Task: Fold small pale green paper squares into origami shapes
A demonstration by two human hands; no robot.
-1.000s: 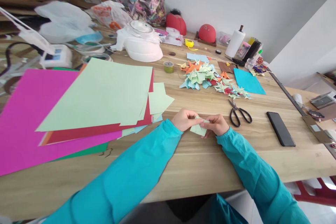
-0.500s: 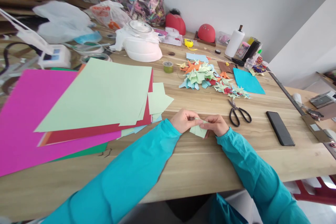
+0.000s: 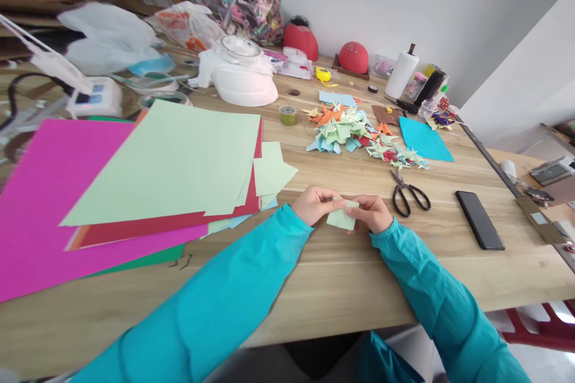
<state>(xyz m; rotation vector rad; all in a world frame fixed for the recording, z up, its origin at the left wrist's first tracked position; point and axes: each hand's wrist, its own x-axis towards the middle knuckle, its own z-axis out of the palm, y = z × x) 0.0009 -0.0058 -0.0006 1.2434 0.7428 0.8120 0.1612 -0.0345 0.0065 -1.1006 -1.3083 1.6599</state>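
Note:
My left hand (image 3: 315, 204) and my right hand (image 3: 372, 213) meet over the wooden table (image 3: 341, 275), both pinching a small folded piece of pale green paper (image 3: 341, 216). The fingers of each hand are curled onto its upper edge. Both arms wear teal sleeves. To the left, a stack of large coloured sheets (image 3: 135, 185) lies with a pale green sheet on top and a pink one beneath. Beyond my hands sits a pile of folded paper shapes (image 3: 354, 134) in green, blue, orange and red.
Black scissors (image 3: 408, 192) and a black phone (image 3: 480, 228) lie to the right of my hands. A blue paper sheet (image 3: 424, 139), a tape roll (image 3: 288, 114), a white lidded pot (image 3: 242, 72), a paper-towel roll (image 3: 402, 73) and plastic bags (image 3: 112, 36) crowd the back.
The folded green paper has been turned slightly between my fingers and sits a little higher. My hands stay in the same place.

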